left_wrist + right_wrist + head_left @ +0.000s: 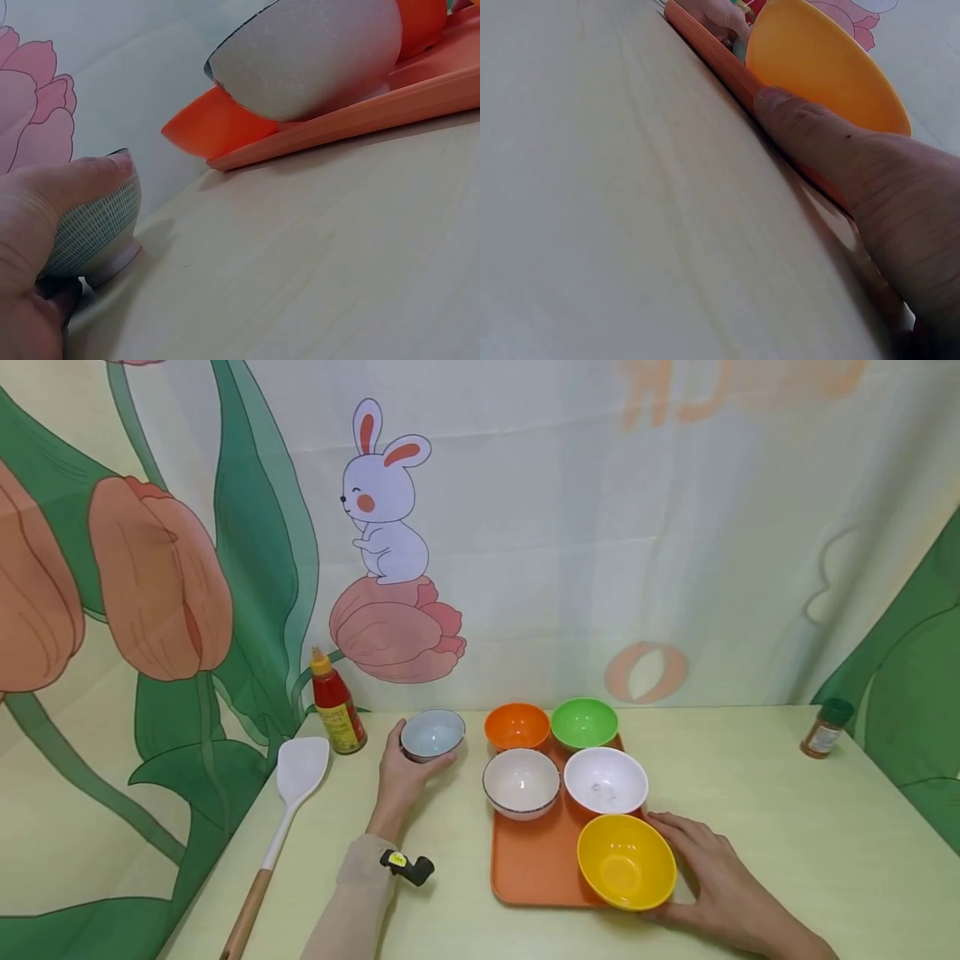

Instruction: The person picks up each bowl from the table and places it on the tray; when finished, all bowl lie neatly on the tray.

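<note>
My left hand (403, 778) grips a light blue bowl (433, 733) at its left side, thumb along the near side. In the left wrist view, the bowl (97, 229) shows a blue-green grid pattern outside, its foot right at the tabletop. My right hand (712, 881) holds a yellow bowl (626, 862) from the right, fingers at its far side and thumb low at its near side. That bowl is over the front right part of an orange tray (525, 868). In the right wrist view, the thumb (802, 124) overlaps the tray's edge below the yellow bowl (825, 60).
On the tray, behind the yellow bowl, are an orange bowl (517, 725), a green bowl (584, 723), a cream bowl (522, 783) and a white bowl (606, 779). A sauce bottle (337, 710) and white spatula (288, 785) are at left, a small spice jar (827, 728) far right.
</note>
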Tool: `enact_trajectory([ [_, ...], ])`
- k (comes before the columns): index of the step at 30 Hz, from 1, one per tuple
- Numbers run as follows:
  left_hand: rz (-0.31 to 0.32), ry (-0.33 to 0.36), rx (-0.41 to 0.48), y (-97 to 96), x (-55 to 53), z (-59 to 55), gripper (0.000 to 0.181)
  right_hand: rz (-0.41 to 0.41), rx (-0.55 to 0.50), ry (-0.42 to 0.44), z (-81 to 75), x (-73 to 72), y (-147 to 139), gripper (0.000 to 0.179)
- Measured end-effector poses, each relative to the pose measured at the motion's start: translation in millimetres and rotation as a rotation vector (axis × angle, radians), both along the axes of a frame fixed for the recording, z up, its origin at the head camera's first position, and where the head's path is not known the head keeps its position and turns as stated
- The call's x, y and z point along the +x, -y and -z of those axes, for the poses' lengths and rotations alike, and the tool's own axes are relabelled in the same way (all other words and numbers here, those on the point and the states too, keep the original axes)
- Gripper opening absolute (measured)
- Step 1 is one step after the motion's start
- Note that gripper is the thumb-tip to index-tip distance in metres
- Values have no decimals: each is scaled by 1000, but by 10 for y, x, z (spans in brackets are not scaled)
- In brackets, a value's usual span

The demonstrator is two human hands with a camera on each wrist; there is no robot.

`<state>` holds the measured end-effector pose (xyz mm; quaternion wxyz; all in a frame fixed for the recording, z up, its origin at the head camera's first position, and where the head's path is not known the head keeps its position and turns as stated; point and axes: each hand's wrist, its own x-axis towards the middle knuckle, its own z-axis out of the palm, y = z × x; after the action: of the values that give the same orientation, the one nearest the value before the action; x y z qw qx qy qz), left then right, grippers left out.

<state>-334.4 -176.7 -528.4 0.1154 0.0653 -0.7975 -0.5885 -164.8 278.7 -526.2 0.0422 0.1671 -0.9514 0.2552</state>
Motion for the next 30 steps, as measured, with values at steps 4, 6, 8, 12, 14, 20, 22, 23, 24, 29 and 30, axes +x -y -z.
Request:
enact_trajectory([
  [4, -17, -1, 5, 11, -4, 26, 122, -11, -10, -21, 15, -3, -11, 117],
  [6, -26, 3, 16, 10, -4, 34, 121, -10, -8, -20, 19, -4, -11, 118],
  [8, -29, 2, 27, 10, -3, 34, 120, -8, -6, -17, 18, -6, -10, 118],
  [12, -36, 1, 31, 8, 0, 21, 119, -6, -10, -12, 14, -4, -8, 119],
  [14, -39, -1, 29, 7, 2, 10, 119, -8, -14, -15, 11, -2, -12, 119],
  [20, -48, -15, 42, 8, 10, -13, 118, -13, -26, -28, 19, -6, -21, 119],
  [22, -51, -22, 49, 10, 13, -19, 117, -16, -29, -31, 29, -7, -23, 119],
  [23, -50, -25, 53, 11, 14, -23, 116, -13, -28, -27, 33, -8, -22, 120],
  [24, -48, -28, 58, 12, 17, -31, 116, -10, -28, -22, 36, -8, -20, 120],
  [29, -24, -47, 87, 18, 54, -118, 117, 1, -26, 1, 28, -10, -10, 120],
  [30, -20, -53, 89, 19, 66, -148, 117, 5, -25, 9, 22, -11, -8, 120],
])
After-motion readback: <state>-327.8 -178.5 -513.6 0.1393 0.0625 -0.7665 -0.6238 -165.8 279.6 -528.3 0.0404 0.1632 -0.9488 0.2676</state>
